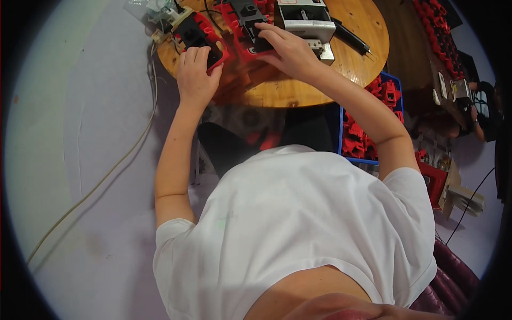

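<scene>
Clasps red-black casing (195, 37) in left hand (196, 73); rests right hand (292, 52) on black panel (248, 19), cannot tell grip; likely positioning, next needs steady alignment.

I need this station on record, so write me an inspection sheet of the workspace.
Surface: round wooden table, glossy.
Work pieces: left red-and-black part and right red-and-black part, both on the table.
Clutter: silver-and-black box, with a black two-pronged tool to its right.
Grips: left grip on the left part, right grip on the right one; how firmly, cannot tell.
Cables: beige cable running down the left side; black cord at far right.
Surroundings: blue crate of red pieces; another person at right.
</scene>
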Available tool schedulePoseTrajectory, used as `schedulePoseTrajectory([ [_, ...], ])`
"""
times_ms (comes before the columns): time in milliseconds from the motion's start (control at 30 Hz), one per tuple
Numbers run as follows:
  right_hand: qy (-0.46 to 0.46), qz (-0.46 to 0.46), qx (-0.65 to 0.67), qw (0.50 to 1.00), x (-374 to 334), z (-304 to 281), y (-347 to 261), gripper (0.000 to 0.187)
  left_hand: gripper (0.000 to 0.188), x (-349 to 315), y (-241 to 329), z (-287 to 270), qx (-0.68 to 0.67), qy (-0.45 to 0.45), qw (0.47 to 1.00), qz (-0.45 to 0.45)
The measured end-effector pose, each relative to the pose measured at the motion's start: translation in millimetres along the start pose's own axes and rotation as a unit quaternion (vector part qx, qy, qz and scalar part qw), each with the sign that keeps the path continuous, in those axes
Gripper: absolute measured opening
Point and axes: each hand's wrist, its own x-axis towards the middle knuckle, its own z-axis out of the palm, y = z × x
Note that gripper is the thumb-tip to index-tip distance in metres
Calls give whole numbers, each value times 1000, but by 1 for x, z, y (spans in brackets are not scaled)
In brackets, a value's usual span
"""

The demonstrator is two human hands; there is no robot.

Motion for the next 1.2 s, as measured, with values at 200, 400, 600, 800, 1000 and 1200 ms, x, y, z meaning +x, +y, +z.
schedulePoseTrajectory([
  [200,-104,-31,-17,994,-2,-3,4,41,39,-11,9,-22,2,-42,999,-9],
  [400,-128,-15,-47,991,-2,10,3,43,39,-6,9,-32,11,-80,997,10],
  [600,-205,40,-86,974,3,8,-3,40,41,-23,7,0,-2,-140,990,13],
  [800,1,-10,-79,997,29,47,8,51,30,-23,-6,-7,-69,-198,978,-16],
  [1000,-63,56,-100,991,30,86,16,58,48,-5,-40,28,-35,-12,997,-67],
  [1200,-28,63,-83,994,25,81,15,60,66,-11,-57,70,-56,-67,991,-101],
])
